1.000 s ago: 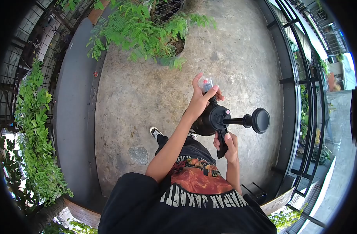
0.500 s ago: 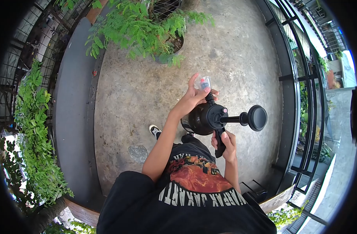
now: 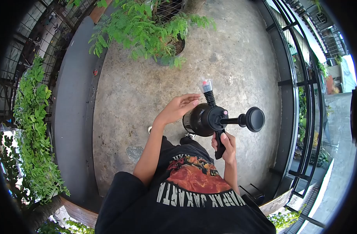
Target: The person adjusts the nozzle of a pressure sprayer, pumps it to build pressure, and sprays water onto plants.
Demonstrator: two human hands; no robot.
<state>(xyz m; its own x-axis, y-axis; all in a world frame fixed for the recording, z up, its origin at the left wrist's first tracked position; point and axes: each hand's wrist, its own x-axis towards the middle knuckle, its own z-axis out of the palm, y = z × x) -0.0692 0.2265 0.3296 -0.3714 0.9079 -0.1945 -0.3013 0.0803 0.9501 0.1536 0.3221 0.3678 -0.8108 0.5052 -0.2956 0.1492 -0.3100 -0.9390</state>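
A black pump sprayer (image 3: 202, 119) hangs tilted in front of my body, its round plunger knob (image 3: 255, 119) pointing right. My right hand (image 3: 226, 147) is wrapped around the sprayer's black handle. From its top rises a ribbed black nozzle neck (image 3: 209, 98) with a clear plastic tip (image 3: 206, 85) that has a small red part inside. My left hand (image 3: 179, 109) is just left of the neck, fingers stretched out and holding nothing. Its fingertips are close to the bottle; whether they touch it I cannot tell.
A potted plant (image 3: 174, 45) with feathery green leaves stands at the top on the concrete floor (image 3: 128, 97). A grey ledge (image 3: 75, 113) and leafy bushes (image 3: 34, 136) line the left side. Black metal railing (image 3: 297, 89) runs along the right.
My left hand has let go of the nozzle area and moved down and left, uncovering the ribbed neck. My right hand still grips the handle.
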